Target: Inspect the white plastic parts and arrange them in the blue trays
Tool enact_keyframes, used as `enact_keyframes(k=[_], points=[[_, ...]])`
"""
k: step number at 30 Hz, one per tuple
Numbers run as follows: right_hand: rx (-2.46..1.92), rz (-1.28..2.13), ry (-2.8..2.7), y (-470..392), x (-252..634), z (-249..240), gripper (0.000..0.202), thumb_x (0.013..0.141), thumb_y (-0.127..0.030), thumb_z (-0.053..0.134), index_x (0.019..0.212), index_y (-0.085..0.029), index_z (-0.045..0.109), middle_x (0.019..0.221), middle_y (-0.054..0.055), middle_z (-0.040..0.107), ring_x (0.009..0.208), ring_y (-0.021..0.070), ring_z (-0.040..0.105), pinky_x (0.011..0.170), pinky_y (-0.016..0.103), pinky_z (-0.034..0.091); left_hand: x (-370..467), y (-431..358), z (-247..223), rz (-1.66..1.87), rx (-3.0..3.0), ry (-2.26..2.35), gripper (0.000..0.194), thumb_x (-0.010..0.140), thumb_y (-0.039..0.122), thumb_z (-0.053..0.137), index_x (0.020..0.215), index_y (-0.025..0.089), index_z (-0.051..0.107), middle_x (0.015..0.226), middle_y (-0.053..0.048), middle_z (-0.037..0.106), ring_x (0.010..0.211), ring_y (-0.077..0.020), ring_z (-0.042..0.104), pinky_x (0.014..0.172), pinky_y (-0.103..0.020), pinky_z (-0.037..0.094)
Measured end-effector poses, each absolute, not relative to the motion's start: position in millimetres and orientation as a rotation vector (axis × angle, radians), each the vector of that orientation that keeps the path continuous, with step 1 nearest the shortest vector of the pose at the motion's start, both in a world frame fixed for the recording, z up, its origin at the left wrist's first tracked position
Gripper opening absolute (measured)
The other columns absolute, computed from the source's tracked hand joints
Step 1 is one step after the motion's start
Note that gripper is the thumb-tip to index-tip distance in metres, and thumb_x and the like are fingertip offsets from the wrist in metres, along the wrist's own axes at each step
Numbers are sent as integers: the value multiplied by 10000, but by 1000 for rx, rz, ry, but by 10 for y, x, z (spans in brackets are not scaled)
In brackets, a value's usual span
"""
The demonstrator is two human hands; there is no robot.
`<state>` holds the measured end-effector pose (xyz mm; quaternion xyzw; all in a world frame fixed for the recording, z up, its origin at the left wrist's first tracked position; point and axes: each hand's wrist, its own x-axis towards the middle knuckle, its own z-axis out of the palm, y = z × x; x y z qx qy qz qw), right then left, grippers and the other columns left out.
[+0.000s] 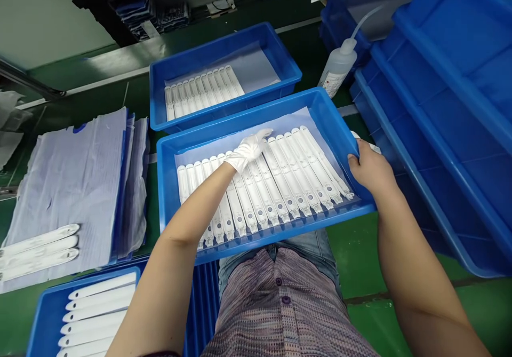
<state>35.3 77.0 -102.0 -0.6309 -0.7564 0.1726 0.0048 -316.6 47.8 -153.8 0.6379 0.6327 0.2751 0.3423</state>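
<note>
A blue tray (240,127) lies in front of me, lined with a pale sheet and filled with a row of several white strips (276,186). My left hand (248,149), in a white glove, rests over the upper ends of the strips near the middle of the row, its fingers stretched toward the right. My right hand (370,167) is bare and grips the tray's right rim, thumb on the inner side. A small white piece shows beside its fingers; what it is I cannot make out.
Behind is another blue tray (226,112) with white strips. Stacked blue trays (436,127) and a plastic bottle (339,68) stand at the right. Pale sheets (80,186) with strips lie left; a blue tray (42,314) of strips sits lower left.
</note>
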Motion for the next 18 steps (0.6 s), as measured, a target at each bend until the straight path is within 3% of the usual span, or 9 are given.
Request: enact_keyframes(k=[7,12,18], points=[[-2001,452,-2366,794,386,-1120,643,1018,-349,390,1598,-70,372,1219,274,700,1060,437,695,905,546,543,-2950,573,-1460,674,1706,1709,534,951,204,428,1456,223,600,1325,-62,726,1287,-241,649,1184,-415,460],[-1975,423,-2377,777,394,-1132,636,1018,-346,374,1591,-69,379,1220,268,709,1033,435,710,871,540,568,-2712,603,-1437,677,1757,1728,564,963,231,460,1520,251,545,1458,-74,639,1376,-283,574,1219,-458,416],[-1972,393,-2379,751,380,-1111,619,1019,-333,370,1574,-60,406,1227,264,719,1050,428,715,884,515,571,-2439,630,-1381,673,1810,1641,459,1061,322,467,1513,282,537,1521,-92,569,1399,-279,540,1206,-480,423]])
